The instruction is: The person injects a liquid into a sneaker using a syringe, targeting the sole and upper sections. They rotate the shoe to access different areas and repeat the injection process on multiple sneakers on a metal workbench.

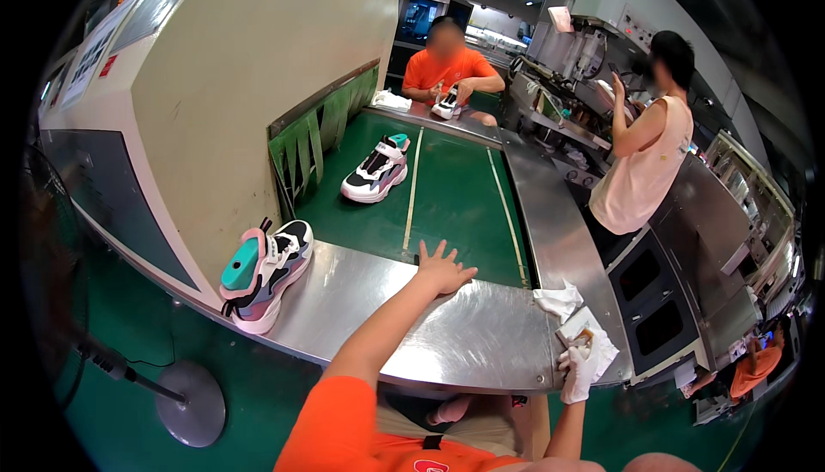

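My left hand [445,270], bare, reaches over the inner edge of the steel ledge [369,300] with its fingers spread and nothing in them. My right hand [580,369] wears a white glove and rests at the ledge's right corner. Its fingers are bent against a white cloth [605,352] and a small pale thing with a brownish patch; exactly what they grip is unclear. A white, black and pink sneaker [275,274] with a teal insert stands on the ledge at left. Another such sneaker [376,171] sits on the green conveyor belt [455,197].
A large beige machine [258,42] with green strip curtains [322,128] borders the belt on the left. Across the belt, a co-worker in orange [447,68] handles a sneaker [446,104]. Another person [640,154] stands at the right. A round stand base [191,403] is on the floor.
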Action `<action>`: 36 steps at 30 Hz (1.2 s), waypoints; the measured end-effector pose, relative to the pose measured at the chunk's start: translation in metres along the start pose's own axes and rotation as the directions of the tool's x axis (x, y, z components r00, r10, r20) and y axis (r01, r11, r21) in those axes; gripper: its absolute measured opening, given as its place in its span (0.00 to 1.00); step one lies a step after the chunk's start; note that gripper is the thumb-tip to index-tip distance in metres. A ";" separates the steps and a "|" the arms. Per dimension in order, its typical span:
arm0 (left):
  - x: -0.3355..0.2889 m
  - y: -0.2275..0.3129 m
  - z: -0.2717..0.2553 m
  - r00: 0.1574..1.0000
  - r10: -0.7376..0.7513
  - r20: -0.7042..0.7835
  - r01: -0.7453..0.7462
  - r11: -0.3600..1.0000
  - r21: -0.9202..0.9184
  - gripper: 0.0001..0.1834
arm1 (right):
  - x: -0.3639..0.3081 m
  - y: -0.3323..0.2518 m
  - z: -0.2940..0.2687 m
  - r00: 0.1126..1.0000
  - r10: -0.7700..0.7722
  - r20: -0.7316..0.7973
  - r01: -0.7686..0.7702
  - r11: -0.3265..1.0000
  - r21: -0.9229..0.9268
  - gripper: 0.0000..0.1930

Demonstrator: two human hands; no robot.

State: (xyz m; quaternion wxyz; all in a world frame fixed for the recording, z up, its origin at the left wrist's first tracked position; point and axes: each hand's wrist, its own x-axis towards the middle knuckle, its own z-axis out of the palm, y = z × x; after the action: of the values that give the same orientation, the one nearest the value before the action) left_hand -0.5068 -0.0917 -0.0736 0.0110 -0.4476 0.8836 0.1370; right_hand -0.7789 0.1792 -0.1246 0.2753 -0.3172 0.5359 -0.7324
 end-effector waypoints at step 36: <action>-0.059 -0.011 -0.002 0.985 0.139 0.107 0.120 -0.091 -0.989 0.18 | -0.009 -0.022 0.042 0.988 0.116 -0.107 -0.120 0.992 -0.031 0.41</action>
State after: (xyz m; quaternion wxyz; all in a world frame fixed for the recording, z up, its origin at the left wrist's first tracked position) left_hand -0.4629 -0.0519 -0.0657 -0.2467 -0.2890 0.4916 0.7835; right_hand -0.7429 0.1666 -0.0954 0.2836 -0.2513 0.5809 -0.7204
